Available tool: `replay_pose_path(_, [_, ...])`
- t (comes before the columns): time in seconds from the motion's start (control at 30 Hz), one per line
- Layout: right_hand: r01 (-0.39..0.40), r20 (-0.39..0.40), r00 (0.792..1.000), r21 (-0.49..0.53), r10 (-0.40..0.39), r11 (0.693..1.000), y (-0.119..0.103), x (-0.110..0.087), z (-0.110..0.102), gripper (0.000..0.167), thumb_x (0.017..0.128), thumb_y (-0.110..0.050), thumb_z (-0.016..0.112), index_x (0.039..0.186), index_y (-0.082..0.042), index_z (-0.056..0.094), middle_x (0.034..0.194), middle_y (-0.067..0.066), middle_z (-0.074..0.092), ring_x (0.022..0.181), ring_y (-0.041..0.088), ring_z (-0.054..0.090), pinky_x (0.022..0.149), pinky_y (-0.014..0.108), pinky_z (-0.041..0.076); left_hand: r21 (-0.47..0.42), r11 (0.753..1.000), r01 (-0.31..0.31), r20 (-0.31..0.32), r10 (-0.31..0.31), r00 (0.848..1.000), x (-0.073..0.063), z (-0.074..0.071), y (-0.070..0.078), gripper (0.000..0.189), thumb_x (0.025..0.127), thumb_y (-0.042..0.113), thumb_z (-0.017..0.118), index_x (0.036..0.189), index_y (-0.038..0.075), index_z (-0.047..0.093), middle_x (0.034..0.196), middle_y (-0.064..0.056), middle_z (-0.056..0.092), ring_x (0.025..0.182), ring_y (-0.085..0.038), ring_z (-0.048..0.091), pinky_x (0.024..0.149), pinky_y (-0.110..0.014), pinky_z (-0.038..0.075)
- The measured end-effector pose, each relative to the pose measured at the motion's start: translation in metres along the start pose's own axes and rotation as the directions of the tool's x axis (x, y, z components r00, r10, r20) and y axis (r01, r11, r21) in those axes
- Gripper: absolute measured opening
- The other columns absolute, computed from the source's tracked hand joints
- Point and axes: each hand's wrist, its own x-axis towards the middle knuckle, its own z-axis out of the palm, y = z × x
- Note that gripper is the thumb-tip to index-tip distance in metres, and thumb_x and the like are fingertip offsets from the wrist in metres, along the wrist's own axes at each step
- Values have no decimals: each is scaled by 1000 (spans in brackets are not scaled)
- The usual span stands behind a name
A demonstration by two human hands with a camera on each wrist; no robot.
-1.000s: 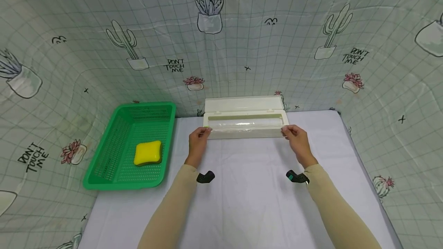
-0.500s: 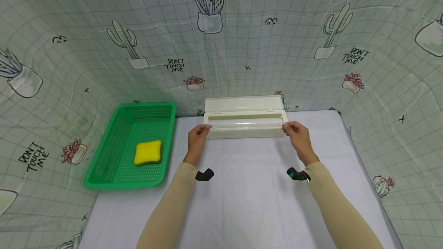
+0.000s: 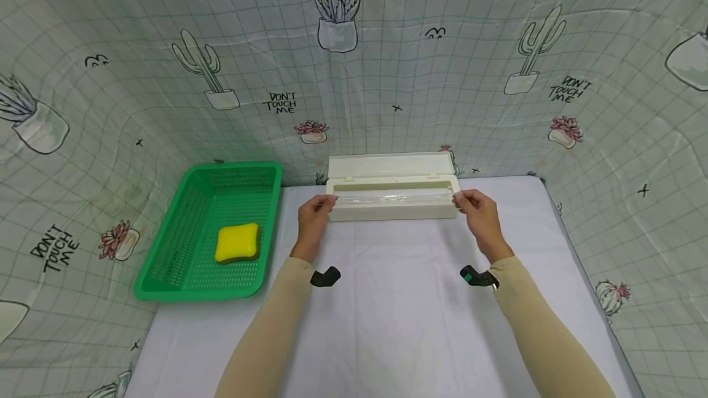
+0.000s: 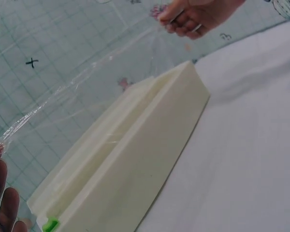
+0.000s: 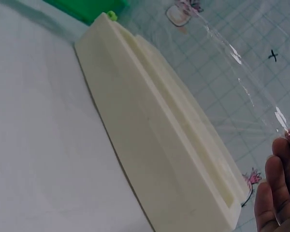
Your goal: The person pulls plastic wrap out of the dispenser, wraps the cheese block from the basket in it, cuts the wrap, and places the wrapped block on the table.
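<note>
A long cream-white cling film dispenser box (image 3: 393, 211) lies across the back of the table, its hinged lid (image 3: 390, 166) tipped back. From its slot a clear sheet of plastic wrap (image 4: 63, 89) rises, its gathered edge stretched between both hands. My left hand (image 3: 313, 226) pinches one corner of the film at the box's left end. At the right end my right hand (image 3: 483, 223) pinches the other corner. In both wrist views the film edge stands above the box. A small green piece (image 4: 50, 224) sits at the box's left end.
On the left stands a green plastic basket (image 3: 145, 292) with a yellow sponge (image 3: 238, 242) inside. A white cloth (image 3: 398, 324) covers the table. Patterned fabric (image 3: 398, 78) hangs behind the box and along both sides.
Both hands have risen slightly and drawn a little apart, raising the film edge from the front of the box to over its slot. Box, basket and sponge stay put.
</note>
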Motion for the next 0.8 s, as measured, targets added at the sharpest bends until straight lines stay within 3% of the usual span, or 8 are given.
replay_pose_path(0.37, [10,-5,1000,15,-10,1000,-7,1,-2,39,112,-29,55,128,5,61,107,-8,63,102,4,59,98,26,49,-42,998,-39,-1,39,999,-1,-3,8,22,105,13,67,116,-4,77,99,-1,69,90,-12,58,84,-29,46])
replay_pose_path(0.5, [22,-5,1000,19,-21,1000,-10,0,-4,39,112,-28,55,129,7,60,108,-6,63,102,5,59,100,27,49,-60,997,-47,1,47,999,-1,-4,9,22,105,11,66,115,-5,76,100,-3,70,95,-22,61,88,-34,48])
replay_pose_path(0.67, [51,-9,999,24,-51,998,-13,0,-4,39,112,-28,55,128,7,60,105,-8,63,102,5,59,96,21,48,-71,996,-58,11,59,998,0,-5,11,22,105,11,65,116,-5,76,103,-5,71,106,-32,62,86,-26,47])
replay_pose_path(0.8, [64,-5,998,33,-64,997,-14,1,-5,40,113,-28,54,129,8,60,104,-11,63,104,8,59,99,26,48,-76,995,-62,21,64,998,-2,-7,16,23,106,11,64,118,-6,75,112,-14,72,111,-33,62,90,-26,47])
